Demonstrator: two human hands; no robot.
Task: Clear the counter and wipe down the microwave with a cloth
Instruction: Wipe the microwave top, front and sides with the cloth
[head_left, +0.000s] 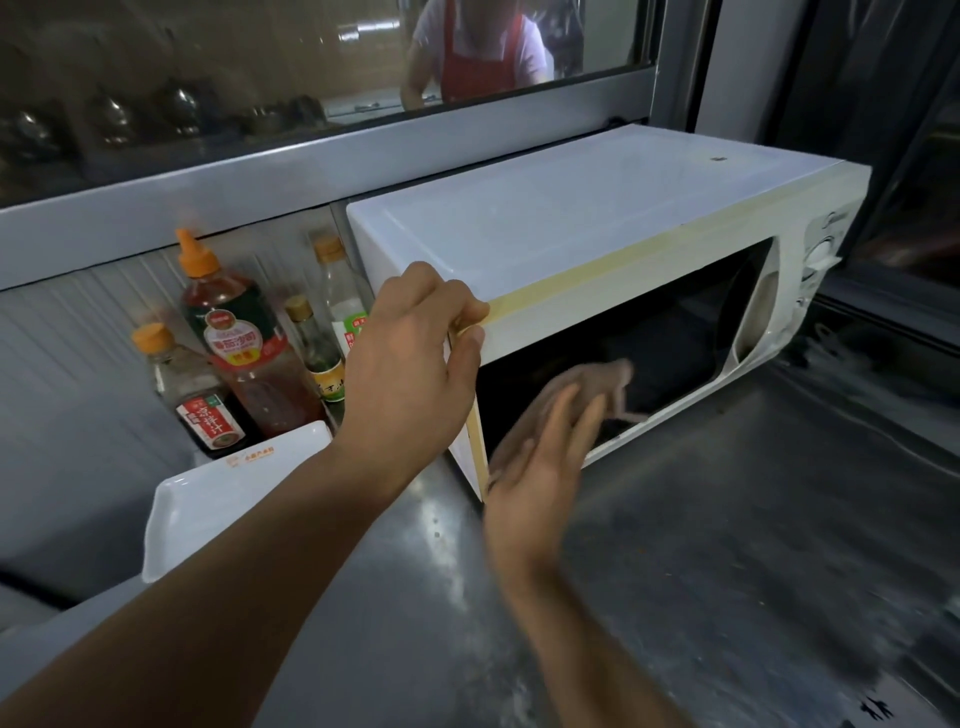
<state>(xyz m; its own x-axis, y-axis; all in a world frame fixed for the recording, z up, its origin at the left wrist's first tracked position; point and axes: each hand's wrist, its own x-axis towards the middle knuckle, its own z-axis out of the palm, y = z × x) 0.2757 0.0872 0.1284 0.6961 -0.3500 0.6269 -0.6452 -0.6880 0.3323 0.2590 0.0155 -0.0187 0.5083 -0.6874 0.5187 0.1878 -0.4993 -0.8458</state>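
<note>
Microwave: a white box-shaped microwave oven (597, 218) with a dark glass door and a yellowed strip along its top front edge stands on the grey steel counter (727, 545), set at an angle, its back near the window frame.

Left hand: the left hand (410, 353) grips the microwave's top front left corner, fingers curled over the top edge and the thumb against the door's upper edge.

Right hand: the right hand (540, 467) is blurred; its fingers are straight and spread narrowly, pressing flat against the lower left part of the dark door.

Cloth: a crumpled pinkish-brown cloth (602, 384) lies under the right hand's fingertips, against the door glass; one loose end trails toward the right along the door.

Controls: round white dials (821, 254) sit on the panel at the microwave's far right end.

Bottles: to the left of the microwave, against the ribbed back wall, stands a cluster of sauce bottles: a tall one of red sauce with an orange nozzle cap (234, 332), a short dark one with an orange cap (192, 395), a slim one with a gold cap (317, 353) and a clear one with a tan cap (340, 296).

Tray: a white rectangular plastic tray (218, 499) rests just in front of the bottles, near the left forearm.

Window: behind the glass above the counter a person in a red apron (483, 47) is partly visible.
</note>
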